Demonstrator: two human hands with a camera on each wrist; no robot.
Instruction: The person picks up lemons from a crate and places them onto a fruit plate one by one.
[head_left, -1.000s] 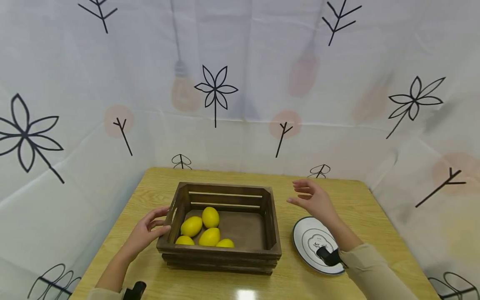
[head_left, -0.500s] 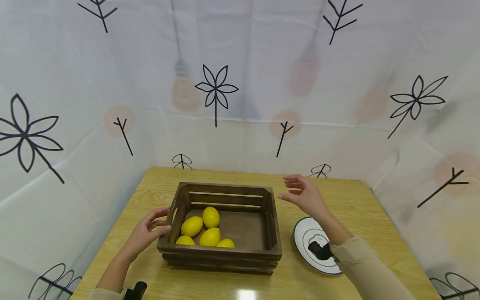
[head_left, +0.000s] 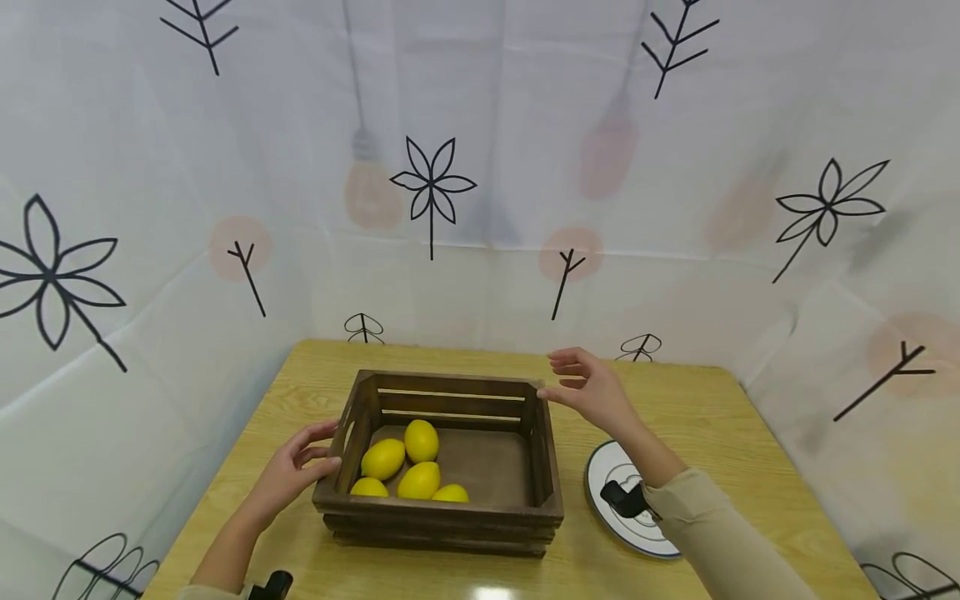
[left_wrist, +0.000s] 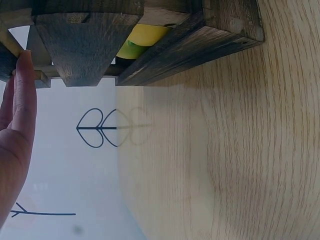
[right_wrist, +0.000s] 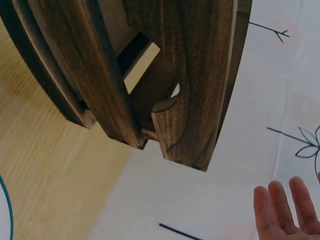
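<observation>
Yellow lemons sit toward the left inside a brown wooden crate on the worktop, and the left hand, fingers loose, touches its left end while the right hand, fingers parted, hangs by its far right corner.

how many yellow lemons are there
5 yellow oval lemons in the brown slatted wooden crate: rear, left, mid-cluster, two partly behind the near wall, which may hide more.

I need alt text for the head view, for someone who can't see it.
Crate with five visible lemons on a table, the left hand at its left end and the right hand near its far right corner. A plate lies to the right.
</observation>
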